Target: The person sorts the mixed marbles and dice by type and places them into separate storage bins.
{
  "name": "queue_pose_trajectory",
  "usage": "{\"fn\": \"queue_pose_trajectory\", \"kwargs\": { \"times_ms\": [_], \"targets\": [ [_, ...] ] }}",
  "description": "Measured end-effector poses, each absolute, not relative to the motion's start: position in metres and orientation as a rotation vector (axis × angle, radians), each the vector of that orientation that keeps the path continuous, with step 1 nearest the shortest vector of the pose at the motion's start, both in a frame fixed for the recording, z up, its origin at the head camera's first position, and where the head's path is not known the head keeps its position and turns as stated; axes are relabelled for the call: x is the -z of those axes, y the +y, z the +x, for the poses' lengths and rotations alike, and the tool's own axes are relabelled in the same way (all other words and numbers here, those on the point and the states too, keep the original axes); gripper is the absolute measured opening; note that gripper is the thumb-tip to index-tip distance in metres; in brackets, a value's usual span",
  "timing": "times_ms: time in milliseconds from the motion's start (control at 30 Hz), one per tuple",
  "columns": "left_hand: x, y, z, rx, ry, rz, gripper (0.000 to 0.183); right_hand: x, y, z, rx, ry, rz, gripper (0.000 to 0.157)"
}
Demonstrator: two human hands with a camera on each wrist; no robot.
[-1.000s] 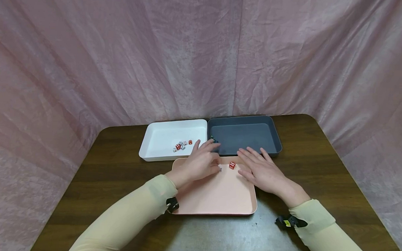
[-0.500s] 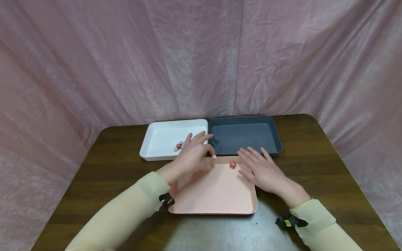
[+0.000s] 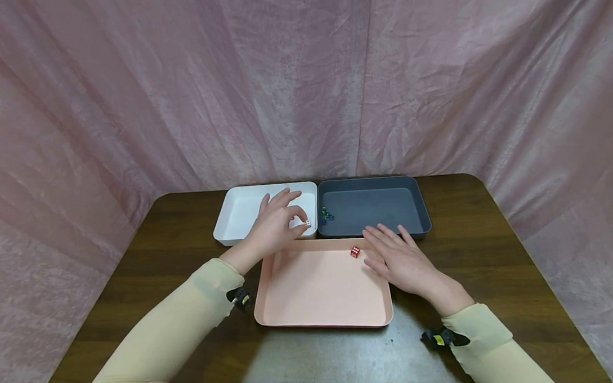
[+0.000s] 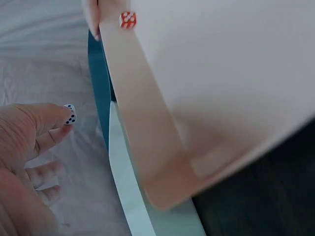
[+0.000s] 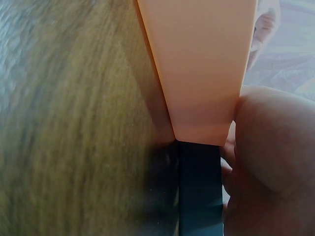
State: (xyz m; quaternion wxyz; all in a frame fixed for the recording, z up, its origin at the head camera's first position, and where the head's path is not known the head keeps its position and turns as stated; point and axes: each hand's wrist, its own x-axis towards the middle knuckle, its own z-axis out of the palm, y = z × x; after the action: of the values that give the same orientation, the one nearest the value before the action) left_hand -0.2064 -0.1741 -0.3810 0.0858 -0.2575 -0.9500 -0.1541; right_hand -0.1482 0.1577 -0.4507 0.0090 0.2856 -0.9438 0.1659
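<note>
Between thumb and index finger, my left hand (image 3: 275, 224) pinches a white die (image 3: 308, 223) above the right part of the white tray (image 3: 224, 217). The left wrist view shows dark pips on this die (image 4: 70, 114); the other fingers are spread. A red die with white pips (image 3: 355, 252) lies near the far edge of the pink tray (image 3: 328, 293). My right hand (image 3: 402, 259) lies with its fingers straight over that tray's far right corner, close to the red die, holding nothing. Dice seen earlier in the white tray are hidden behind my left hand.
A dark grey tray (image 3: 377, 208) stands right of the white one, with several small green and blue pieces (image 3: 326, 215) at its left end. Both back trays sit on the wooden table (image 3: 173, 237) in front of a pink curtain (image 3: 310, 90).
My left hand has lifted the white die from the pink tray and carried it left and away to over the white tray. My right hand has stayed still.
</note>
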Motion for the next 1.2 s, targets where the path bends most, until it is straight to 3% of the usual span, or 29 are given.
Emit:
{"fn": "queue_pose_trajectory", "kwargs": {
  "times_ms": [1200],
  "targets": [
    [0.404,-0.253,-0.238,0.375,-2.941,-0.299,0.016,0.451,0.158,-0.148,-0.512,-2.966,0.878,0.071]
  ]
}}
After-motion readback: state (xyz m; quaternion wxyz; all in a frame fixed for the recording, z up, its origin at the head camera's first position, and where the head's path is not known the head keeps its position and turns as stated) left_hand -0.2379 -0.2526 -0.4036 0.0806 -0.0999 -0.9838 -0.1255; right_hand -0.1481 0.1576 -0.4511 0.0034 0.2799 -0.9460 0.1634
